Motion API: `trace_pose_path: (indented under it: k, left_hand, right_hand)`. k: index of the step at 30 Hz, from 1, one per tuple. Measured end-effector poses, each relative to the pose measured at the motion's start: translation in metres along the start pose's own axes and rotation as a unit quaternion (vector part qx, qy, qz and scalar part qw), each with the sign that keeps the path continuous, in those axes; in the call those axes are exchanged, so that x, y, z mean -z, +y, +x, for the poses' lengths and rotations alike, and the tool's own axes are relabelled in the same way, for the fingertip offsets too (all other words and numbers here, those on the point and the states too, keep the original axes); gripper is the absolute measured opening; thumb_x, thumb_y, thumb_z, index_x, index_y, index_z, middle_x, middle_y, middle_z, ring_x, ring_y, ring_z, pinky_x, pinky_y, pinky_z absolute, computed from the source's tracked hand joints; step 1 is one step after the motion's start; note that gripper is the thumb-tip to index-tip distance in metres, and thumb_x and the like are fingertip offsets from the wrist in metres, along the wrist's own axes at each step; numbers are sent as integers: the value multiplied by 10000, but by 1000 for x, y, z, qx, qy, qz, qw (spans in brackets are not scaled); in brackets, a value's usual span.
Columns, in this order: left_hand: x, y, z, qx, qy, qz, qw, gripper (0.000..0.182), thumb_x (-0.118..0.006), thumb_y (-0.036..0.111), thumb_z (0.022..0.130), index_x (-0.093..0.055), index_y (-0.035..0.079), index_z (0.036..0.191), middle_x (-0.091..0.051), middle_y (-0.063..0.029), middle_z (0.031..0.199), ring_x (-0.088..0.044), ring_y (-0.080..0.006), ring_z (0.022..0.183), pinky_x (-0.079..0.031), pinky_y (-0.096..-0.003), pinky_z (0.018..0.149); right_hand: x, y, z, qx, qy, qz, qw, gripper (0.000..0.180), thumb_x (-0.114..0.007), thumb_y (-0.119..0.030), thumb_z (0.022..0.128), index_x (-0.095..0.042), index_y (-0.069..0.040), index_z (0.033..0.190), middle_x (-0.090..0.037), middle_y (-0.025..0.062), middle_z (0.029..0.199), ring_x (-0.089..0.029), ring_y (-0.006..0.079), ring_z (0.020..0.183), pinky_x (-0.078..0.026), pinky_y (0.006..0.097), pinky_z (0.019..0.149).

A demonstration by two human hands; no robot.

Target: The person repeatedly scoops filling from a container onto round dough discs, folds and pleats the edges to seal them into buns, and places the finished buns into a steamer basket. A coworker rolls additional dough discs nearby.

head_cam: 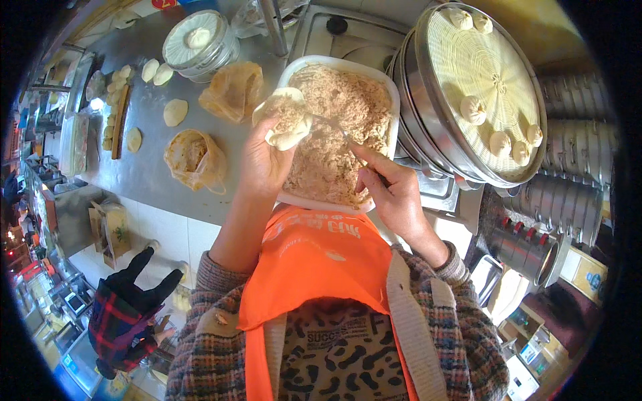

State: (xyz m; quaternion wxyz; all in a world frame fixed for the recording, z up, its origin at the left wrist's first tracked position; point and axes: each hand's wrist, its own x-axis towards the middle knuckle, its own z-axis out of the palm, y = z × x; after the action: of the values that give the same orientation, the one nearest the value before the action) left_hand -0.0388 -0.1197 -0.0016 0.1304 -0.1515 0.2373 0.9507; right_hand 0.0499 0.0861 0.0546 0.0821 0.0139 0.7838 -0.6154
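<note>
In my left hand rests a round dough wrapper with minced filling spread on it, held over the left edge of a white plastic tub. The tub holds a large mass of pale brown minced filling. My right hand grips a thin metal spreading tool, whose tip lies at the wrapper's right side, above the filling. Part of its handle is hidden by my fingers. To the right, a steamer basket with a woven liner carries several pleated buns.
Flat wrappers, a rolling pin, dough pieces and two bags, one with filling, lie on the steel table. A small steamer stands behind them. Stacked steamers are far right. Another person is at lower left.
</note>
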Motion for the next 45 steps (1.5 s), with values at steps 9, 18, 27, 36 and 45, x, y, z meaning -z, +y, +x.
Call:
trace_pose_path:
  k: [9, 18, 27, 36, 45]
  left_hand:
    - [-4, -19, -8, -43, -52, 107, 992, 512, -485, 84, 950, -392, -40, 1437, -518, -187, 1412, -498, -330, 1328, -399, -528, 1131]
    - [5, -11, -9, 23, -87, -26, 996, 530, -408, 285, 993, -424, -4, 1437, -511, -166, 1436, -470, -329, 1353, -344, -529, 1155]
    - [-2, -18, -13, 10, -63, 8, 998, 472, -450, 181, 1021, -383, 5, 1455, -514, -149, 1417, -486, -291, 1333, -367, -494, 1150]
    - [7, -18, -14, 20, -47, -23, 998, 475, -517, 84, 980, -397, 1, 1432, -538, -152, 1372, -524, -295, 1297, -419, -496, 1123]
    - [11, -17, -18, 47, -12, 8, 999, 483, -566, 32, 959, -413, 3, 1416, -546, -153, 1350, -541, -294, 1280, -445, -486, 1098]
  right_hand:
    - [-11, 17, 12, 57, 114, -140, 982, 394, -561, 40, 959, -599, -9, 1348, -684, 87, 817, -616, 88, 692, -512, 265, 627]
    - [10, 11, 0, 109, 107, -284, 947, 411, -580, 55, 908, -624, -39, 1306, -665, 192, 833, -681, 284, 662, -521, 337, 571]
    - [-5, 9, -5, 8, 35, 2, 999, 387, -569, 41, 938, -622, -17, 1316, -658, 129, 819, -618, 107, 662, -506, 271, 584]
    - [9, 17, 8, 18, 134, -164, 977, 355, -574, 49, 949, -640, -3, 1295, -691, 77, 812, -621, 88, 702, -514, 254, 635]
    - [6, 45, 34, -107, -87, -501, 854, 282, -578, -16, 861, -717, -68, 1100, -706, 201, 932, -691, 374, 807, -539, 470, 694]
